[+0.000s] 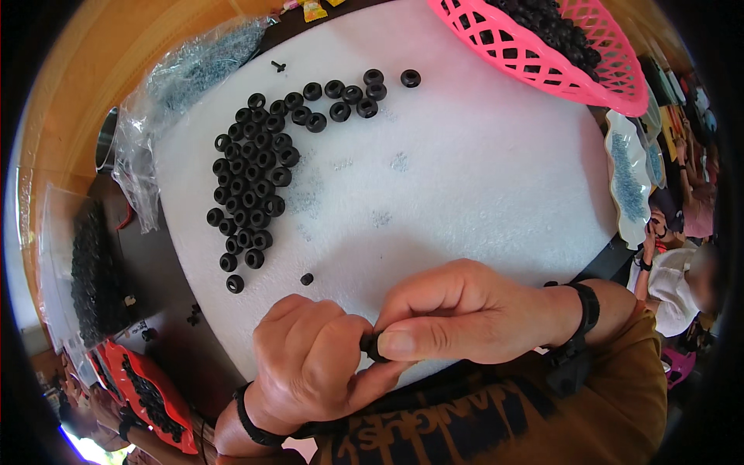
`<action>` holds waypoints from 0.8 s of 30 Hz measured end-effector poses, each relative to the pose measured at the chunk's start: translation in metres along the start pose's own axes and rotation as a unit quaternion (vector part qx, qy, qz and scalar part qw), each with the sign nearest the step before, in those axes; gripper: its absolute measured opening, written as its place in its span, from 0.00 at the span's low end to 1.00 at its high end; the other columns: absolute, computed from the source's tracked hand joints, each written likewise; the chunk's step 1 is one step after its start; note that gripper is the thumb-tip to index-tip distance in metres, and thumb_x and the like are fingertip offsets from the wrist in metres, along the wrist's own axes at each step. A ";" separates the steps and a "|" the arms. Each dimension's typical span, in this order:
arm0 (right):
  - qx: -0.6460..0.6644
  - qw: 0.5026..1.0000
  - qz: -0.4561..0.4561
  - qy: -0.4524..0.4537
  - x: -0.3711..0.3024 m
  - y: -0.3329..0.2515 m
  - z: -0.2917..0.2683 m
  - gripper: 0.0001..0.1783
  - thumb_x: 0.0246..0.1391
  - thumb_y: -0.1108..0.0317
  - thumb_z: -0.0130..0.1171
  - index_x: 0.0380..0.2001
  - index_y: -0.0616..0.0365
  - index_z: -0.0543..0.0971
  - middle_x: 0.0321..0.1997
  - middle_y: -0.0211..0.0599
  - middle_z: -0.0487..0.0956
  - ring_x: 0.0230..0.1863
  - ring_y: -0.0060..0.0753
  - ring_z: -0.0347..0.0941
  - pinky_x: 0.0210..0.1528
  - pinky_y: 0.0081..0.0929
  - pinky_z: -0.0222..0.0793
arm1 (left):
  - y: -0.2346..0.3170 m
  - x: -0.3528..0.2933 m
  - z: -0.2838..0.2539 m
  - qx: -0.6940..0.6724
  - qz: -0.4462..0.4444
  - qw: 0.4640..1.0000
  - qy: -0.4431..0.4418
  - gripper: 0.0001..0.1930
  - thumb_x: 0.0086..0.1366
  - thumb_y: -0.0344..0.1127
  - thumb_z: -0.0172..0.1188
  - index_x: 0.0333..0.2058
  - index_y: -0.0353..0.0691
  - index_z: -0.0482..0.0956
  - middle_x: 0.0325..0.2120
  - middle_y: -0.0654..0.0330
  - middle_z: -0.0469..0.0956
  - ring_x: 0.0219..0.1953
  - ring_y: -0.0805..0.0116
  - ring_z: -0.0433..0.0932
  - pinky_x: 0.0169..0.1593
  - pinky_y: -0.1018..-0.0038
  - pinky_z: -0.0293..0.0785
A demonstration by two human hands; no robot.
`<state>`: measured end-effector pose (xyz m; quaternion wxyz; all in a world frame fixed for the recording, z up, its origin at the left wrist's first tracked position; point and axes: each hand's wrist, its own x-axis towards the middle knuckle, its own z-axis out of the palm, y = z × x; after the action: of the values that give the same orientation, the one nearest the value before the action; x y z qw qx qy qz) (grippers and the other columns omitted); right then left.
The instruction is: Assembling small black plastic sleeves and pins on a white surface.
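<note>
Close to my body, both hands meet over the near edge of a white foam sheet [465, 178]. My left hand [310, 356] is curled, with thumb and fingers closed on a small black round part [372, 346]. The thumb and index finger of my right hand [480, 314] pinch the same part from the other side. Fingers hide most of it. A tiny black piece [307, 279] lies on the foam just beyond my left hand. Farther off, several black ring-shaped parts [256, 167] with holes form a curved cluster from the left to the far middle.
A pink lattice basket [535, 70] of black parts stands far right. Beside it, a scalloped white dish [632, 182] holds pale blue beads. Clear plastic bags [139, 132] lie at the left, a red tray [147, 387] at lower left. Other people work at the right and lower left.
</note>
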<state>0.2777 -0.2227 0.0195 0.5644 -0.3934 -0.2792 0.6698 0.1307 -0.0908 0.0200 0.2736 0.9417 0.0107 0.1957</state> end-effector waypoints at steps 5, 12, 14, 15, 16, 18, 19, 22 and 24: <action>-0.039 0.998 0.031 -0.038 0.000 0.003 -0.004 0.18 0.64 0.56 0.49 0.27 0.60 0.73 0.22 0.17 0.60 0.26 0.09 0.53 0.25 0.14 0.52 | -0.002 0.004 -0.014 -0.208 -0.069 0.975 -0.044 0.12 0.57 0.38 0.60 0.23 0.37 0.72 0.13 0.60 0.66 0.14 0.63 0.65 0.18 0.72 0.59; -0.032 0.999 0.015 -0.034 0.002 0.006 -0.001 0.18 0.64 0.56 0.48 0.29 0.60 0.72 0.23 0.16 0.60 0.26 0.08 0.53 0.25 0.14 0.53 | 0.007 0.003 -0.015 -0.270 -0.187 0.944 -0.026 0.09 0.61 0.30 0.54 0.23 0.35 0.72 0.14 0.57 0.67 0.15 0.61 0.66 0.20 0.71 0.59; -0.021 0.999 0.017 -0.037 0.002 0.004 0.002 0.18 0.64 0.56 0.48 0.29 0.60 0.72 0.23 0.17 0.60 0.26 0.09 0.53 0.25 0.14 0.53 | 0.010 0.000 -0.017 -0.261 -0.198 0.945 -0.019 0.09 0.61 0.30 0.54 0.23 0.35 0.72 0.14 0.57 0.67 0.15 0.61 0.65 0.20 0.71 0.59; -0.022 0.999 0.015 -0.035 0.002 0.003 0.001 0.18 0.64 0.56 0.48 0.29 0.60 0.72 0.23 0.17 0.60 0.26 0.09 0.53 0.25 0.14 0.53 | 0.010 0.000 -0.018 -0.269 -0.212 0.939 -0.022 0.09 0.61 0.30 0.54 0.22 0.35 0.72 0.14 0.58 0.67 0.15 0.63 0.65 0.20 0.72 0.59; -0.026 0.999 0.015 -0.033 0.001 0.003 0.002 0.18 0.64 0.56 0.48 0.30 0.60 0.73 0.23 0.17 0.60 0.27 0.09 0.53 0.25 0.14 0.53 | 0.010 0.001 -0.018 -0.277 -0.225 0.934 -0.026 0.09 0.61 0.31 0.54 0.22 0.34 0.72 0.14 0.58 0.66 0.15 0.64 0.65 0.20 0.73 0.59; -0.033 0.999 0.012 -0.029 -0.001 0.001 0.002 0.18 0.64 0.56 0.48 0.31 0.60 0.74 0.23 0.17 0.61 0.27 0.09 0.53 0.25 0.14 0.53 | 0.009 -0.002 -0.018 -0.298 -0.232 0.926 -0.026 0.10 0.63 0.32 0.53 0.23 0.34 0.72 0.15 0.59 0.67 0.15 0.67 0.65 0.20 0.73 0.59; -0.018 1.000 0.009 -0.018 -0.001 0.001 0.003 0.17 0.64 0.56 0.48 0.32 0.60 0.74 0.24 0.17 0.63 0.26 0.09 0.55 0.26 0.14 0.55 | 0.008 -0.004 -0.017 -0.318 -0.242 0.916 -0.026 0.11 0.64 0.34 0.52 0.24 0.34 0.72 0.15 0.61 0.68 0.16 0.70 0.65 0.20 0.74 0.59; 0.021 0.999 -0.028 0.042 -0.003 -0.009 0.005 0.15 0.63 0.57 0.49 0.35 0.59 0.76 0.24 0.20 0.68 0.26 0.10 0.59 0.28 0.15 0.59 | 0.008 -0.011 -0.015 -0.329 -0.255 0.902 0.115 0.14 0.66 0.38 0.50 0.25 0.34 0.71 0.16 0.63 0.68 0.17 0.77 0.64 0.19 0.79 0.57; 0.052 0.987 -0.085 0.124 -0.009 -0.027 0.001 0.13 0.62 0.60 0.51 0.37 0.59 0.77 0.26 0.27 0.74 0.25 0.15 0.65 0.29 0.17 0.63 | 0.012 -0.004 -0.024 -0.331 -0.266 0.890 0.168 0.15 0.67 0.40 0.49 0.24 0.37 0.68 0.15 0.66 0.62 0.16 0.80 0.58 0.20 0.80 0.51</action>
<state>0.2914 -0.2259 0.0441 0.6691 -0.4184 -0.2044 0.5792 0.1172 -0.0892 0.0428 0.6054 0.7113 0.2417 0.2630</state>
